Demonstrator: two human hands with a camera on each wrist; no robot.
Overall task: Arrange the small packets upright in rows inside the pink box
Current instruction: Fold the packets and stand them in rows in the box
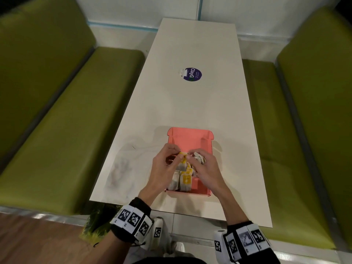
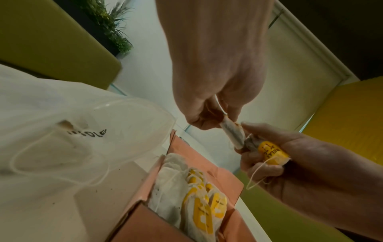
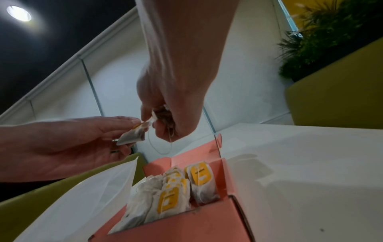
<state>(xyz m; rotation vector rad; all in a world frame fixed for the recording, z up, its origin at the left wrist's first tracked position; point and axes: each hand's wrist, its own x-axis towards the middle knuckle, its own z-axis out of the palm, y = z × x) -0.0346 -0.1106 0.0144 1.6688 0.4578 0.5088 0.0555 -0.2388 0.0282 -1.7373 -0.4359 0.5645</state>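
The pink box (image 1: 190, 134) lies open on the white table (image 1: 190, 103). Several small packets (image 1: 182, 180) with yellow tags stand upright in rows at its near end (image 3: 172, 196); the far half is bare. Both hands hover over the box's middle. My left hand (image 1: 179, 157) pinches one packet (image 2: 232, 134) between thumb and fingers. My right hand (image 1: 192, 159) grips a bunch of packets (image 1: 199, 159), one with a yellow tag (image 2: 271, 152), and its fingertips touch the packet in the left hand (image 3: 132, 135). A white string (image 3: 163, 147) dangles from the right hand.
A crumpled clear plastic bag (image 1: 122, 168) lies on the table left of the box. A round purple sticker (image 1: 192, 74) sits further up the table. Green benches (image 1: 66, 121) (image 1: 304, 130) flank both long sides.
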